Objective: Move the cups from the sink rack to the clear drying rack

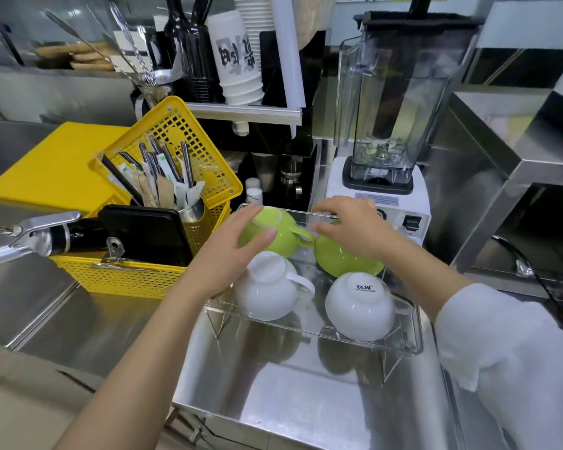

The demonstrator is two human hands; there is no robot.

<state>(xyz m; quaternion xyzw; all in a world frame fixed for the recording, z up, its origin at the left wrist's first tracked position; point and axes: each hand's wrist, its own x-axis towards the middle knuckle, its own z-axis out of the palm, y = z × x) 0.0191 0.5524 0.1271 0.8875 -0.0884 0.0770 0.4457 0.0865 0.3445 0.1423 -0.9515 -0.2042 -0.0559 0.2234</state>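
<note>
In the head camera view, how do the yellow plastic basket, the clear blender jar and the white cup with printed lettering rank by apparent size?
1. Yellow plastic basket, largest.
2. Clear blender jar, close behind; it stands farther back, so true order against the basket is unsure.
3. White cup with printed lettering, upside down in the clear drying rack, smallest though nearest.

4 cups (309, 271) on rack (415, 336)

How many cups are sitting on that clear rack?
4, all upside down: left green cup and right green cup at the back under the hands, left white cup and right white cup in front.
</note>
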